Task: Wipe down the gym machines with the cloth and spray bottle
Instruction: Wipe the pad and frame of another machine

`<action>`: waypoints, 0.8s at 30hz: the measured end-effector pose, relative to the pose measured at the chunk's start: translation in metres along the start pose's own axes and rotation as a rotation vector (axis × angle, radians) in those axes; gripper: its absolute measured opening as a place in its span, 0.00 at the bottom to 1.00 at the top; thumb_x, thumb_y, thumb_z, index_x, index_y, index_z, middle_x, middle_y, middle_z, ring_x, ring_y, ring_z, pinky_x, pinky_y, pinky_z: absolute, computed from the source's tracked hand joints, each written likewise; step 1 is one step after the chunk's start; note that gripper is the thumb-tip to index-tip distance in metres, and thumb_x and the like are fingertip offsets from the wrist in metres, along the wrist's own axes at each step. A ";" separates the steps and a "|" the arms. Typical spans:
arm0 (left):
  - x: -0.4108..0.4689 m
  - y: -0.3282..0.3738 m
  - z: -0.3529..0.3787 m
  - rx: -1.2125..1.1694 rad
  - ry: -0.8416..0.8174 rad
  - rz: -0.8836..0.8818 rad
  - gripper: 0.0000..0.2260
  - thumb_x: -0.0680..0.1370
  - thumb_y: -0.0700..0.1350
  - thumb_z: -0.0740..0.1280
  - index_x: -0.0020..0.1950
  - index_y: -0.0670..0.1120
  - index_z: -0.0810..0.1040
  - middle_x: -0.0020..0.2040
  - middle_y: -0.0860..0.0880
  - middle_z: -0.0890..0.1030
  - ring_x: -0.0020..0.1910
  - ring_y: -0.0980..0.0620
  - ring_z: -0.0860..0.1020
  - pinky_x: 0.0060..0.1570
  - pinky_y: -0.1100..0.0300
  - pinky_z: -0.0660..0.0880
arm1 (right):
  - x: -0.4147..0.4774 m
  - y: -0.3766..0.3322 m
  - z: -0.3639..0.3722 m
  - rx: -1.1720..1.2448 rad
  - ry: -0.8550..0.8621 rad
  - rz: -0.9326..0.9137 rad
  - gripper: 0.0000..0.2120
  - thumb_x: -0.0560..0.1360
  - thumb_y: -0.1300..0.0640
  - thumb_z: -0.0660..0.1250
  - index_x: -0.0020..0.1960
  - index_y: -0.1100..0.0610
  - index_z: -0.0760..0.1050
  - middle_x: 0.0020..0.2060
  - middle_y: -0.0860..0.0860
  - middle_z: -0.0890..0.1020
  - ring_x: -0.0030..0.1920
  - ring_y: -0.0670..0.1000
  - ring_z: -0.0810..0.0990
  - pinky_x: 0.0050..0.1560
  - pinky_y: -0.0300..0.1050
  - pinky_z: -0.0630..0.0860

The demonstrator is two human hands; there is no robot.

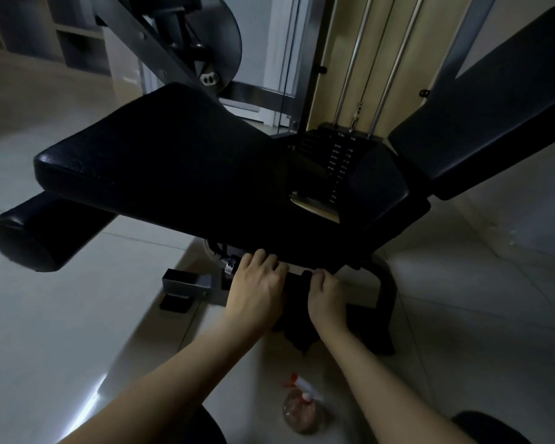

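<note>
Beneath the black seat pad [173, 168] the right hand [326, 293] grips the dark cloth [293, 318] with curled fingers, the left hand [257, 283] curls beside it, hold unclear, and the clear spray bottle [302, 411], holding pinkish liquid, sits on the floor [462, 315] between the forearms.

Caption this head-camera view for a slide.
Right hand grips a black cloth, left hand alongside, beneath the black padded seat; clear red-triggered spray bottle on floor.
</note>
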State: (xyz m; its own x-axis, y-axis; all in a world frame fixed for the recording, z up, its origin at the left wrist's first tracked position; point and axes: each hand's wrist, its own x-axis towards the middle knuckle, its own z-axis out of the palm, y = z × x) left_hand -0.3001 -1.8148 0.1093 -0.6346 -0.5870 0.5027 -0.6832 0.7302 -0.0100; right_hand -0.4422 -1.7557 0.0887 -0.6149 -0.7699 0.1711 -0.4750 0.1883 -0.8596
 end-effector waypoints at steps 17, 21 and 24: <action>0.001 -0.008 0.003 -0.030 0.038 0.074 0.18 0.74 0.53 0.57 0.50 0.44 0.82 0.46 0.46 0.80 0.47 0.43 0.76 0.45 0.51 0.69 | 0.021 -0.002 -0.011 -0.138 -0.162 0.137 0.18 0.85 0.53 0.51 0.38 0.53 0.67 0.31 0.50 0.69 0.30 0.47 0.67 0.36 0.47 0.68; -0.001 -0.006 0.006 -0.008 0.007 0.035 0.12 0.75 0.50 0.67 0.54 0.46 0.82 0.49 0.47 0.80 0.49 0.44 0.76 0.47 0.51 0.69 | -0.011 0.009 0.007 0.132 0.025 -0.118 0.14 0.86 0.55 0.51 0.47 0.53 0.72 0.34 0.50 0.74 0.32 0.44 0.73 0.34 0.36 0.67; 0.002 -0.005 0.005 0.005 -0.011 0.026 0.14 0.74 0.52 0.71 0.55 0.45 0.81 0.50 0.46 0.81 0.50 0.44 0.77 0.47 0.52 0.70 | -0.009 0.011 0.008 0.195 0.029 -0.119 0.14 0.86 0.56 0.51 0.46 0.54 0.71 0.33 0.50 0.71 0.31 0.43 0.71 0.33 0.36 0.65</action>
State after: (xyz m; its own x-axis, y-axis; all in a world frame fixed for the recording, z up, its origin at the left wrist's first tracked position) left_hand -0.2992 -1.8210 0.1062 -0.6564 -0.5716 0.4924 -0.6680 0.7436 -0.0273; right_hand -0.4367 -1.7518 0.0741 -0.5811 -0.7610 0.2883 -0.4160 -0.0267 -0.9090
